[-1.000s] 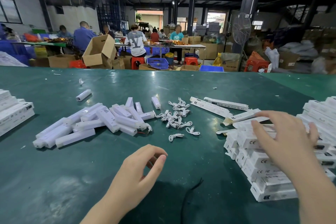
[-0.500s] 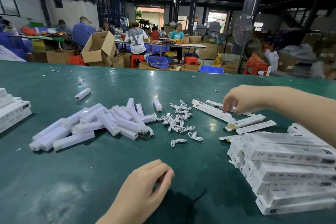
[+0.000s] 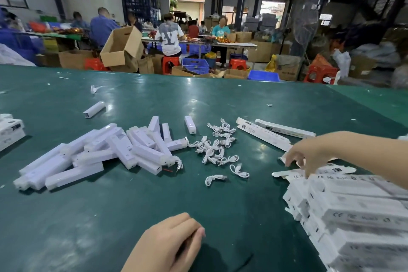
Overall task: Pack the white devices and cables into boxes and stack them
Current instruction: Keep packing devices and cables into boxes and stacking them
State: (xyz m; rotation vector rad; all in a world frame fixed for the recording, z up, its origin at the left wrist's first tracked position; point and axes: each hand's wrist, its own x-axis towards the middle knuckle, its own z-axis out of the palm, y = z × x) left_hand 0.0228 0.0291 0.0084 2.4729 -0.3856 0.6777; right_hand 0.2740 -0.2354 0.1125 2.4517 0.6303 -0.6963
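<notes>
Your right hand [image 3: 309, 154] reaches down with fingers spread loosely over the flat box sleeves [image 3: 293, 174] lying at the near edge of the stack of boxes [image 3: 353, 212]; fingertips touch or nearly touch one, but nothing is pinched yet. Your left hand [image 3: 170, 243] rests curled on the green table [image 3: 110, 216], holding nothing that you can see. The sleeves look like thin card: light, easily creased, so take one by its long edges, not the end flap. The white devices [image 3: 123, 150] lie heaped to the left, rigid plastic bars, probably light and smooth; grip one around its middle. The coiled cables [image 3: 218, 146] sit between heap and sleeves, soft and springy, likely to snag on each other, so lift one by its loop
</notes>
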